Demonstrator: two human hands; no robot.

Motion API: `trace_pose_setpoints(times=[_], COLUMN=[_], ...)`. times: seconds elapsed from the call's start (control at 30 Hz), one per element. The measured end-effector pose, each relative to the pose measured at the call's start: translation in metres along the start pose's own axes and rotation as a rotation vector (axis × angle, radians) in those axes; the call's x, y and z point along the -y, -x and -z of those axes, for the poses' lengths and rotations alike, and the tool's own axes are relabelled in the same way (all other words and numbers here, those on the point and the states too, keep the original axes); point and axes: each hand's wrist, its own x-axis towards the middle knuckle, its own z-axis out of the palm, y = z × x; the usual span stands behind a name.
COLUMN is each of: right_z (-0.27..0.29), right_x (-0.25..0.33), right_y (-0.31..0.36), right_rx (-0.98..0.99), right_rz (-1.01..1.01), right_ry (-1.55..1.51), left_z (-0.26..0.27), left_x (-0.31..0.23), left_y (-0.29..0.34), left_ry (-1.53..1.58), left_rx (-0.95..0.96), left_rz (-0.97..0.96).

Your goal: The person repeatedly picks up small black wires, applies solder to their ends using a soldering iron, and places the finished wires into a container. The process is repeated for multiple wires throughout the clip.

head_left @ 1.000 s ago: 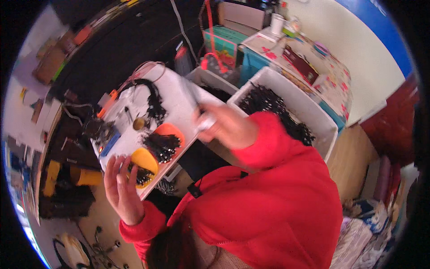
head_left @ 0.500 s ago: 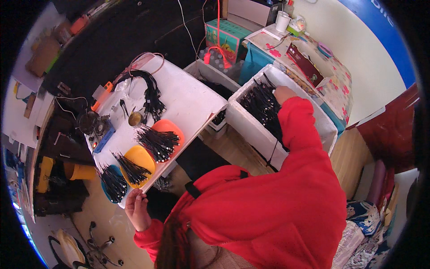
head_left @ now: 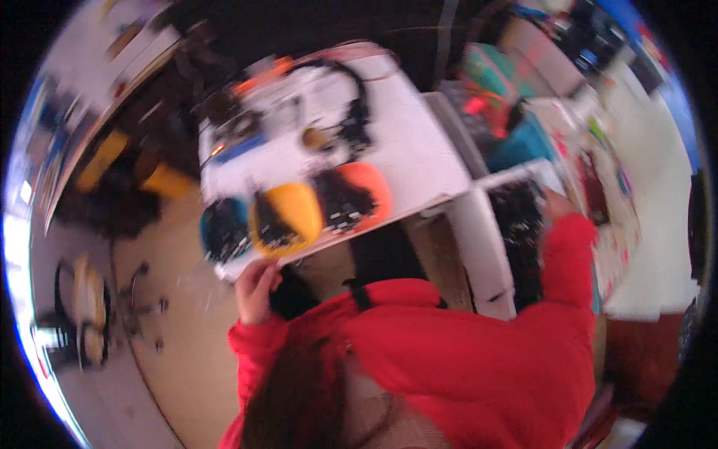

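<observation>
My left hand [head_left: 258,288] is at the table's front edge, just below the yellow tray [head_left: 304,213]. Its thumb and fingers are pinched together; what they hold, if anything, is too blurred to make out. Out to the right, my right hand [head_left: 555,205] reaches into a white foam box [head_left: 479,243] of black cables [head_left: 517,213]. Blur and the box's contents hide its fingertips. Bundles of short black cables with pale ends lie in the yellow tray, a teal tray [head_left: 206,230] to its left and an orange tray [head_left: 378,187] to its right.
On the white table [head_left: 422,142] lie a black cable bunch [head_left: 357,112], a small round amber container [head_left: 314,138] and a blue-edged device [head_left: 243,148]. A second foam box [head_left: 455,135] and a teal bag [head_left: 521,144] stand beyond. A flower-patterned table [head_left: 624,217] is at right.
The whole view has swung, so the table and boxes sit further right in the picture, and everything is smeared. My left hand stays by the table edge, my right hand at the foam box.
</observation>
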Motion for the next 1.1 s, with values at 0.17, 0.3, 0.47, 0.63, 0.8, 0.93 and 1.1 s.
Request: trace_pose_setpoints(times=[0.17, 0.3, 0.47, 0.63, 0.8, 0.93, 1.1], right_z=[-0.028, -0.085, -0.003, 0.055, 0.029, -0.009, -0.05], right_x=[-0.042, -0.025, 0.05, 0.244, 0.451, 0.555, 0.598], right_y=[-0.036, -0.04, -0.03, -0.012, 0.009, -0.015, -0.033], right_rx=[0.2, 0.229, 0.348, -0.184, 0.171, 0.076, 0.018], right_rz=[-0.008, 0.011, -0.048, 0.371, 0.875, 0.711, 0.515], right_ry=[0.438, 0.325, 0.482, -0.062, -0.621, -0.433, -0.518], left_z=[0.02, 0.043, 0.071, 0.082, 0.089, 0.09, 0.083], left_x=[-0.014, -0.03, -0.034, -0.023, -0.019, -0.021, -0.026], left_y=[-0.012, -0.045, -0.106, -0.129, -0.121, -0.119, -0.108], left_ry=[-0.105, -0.595, -1.203, -1.262, -1.091, -1.138, -1.025], left_rx=[-0.164, -0.392, -0.658, -0.708, -0.671, -0.629, -0.602], left_rz=[-0.169, -0.444, -0.487, -0.395, -0.425, -0.36, -0.389])
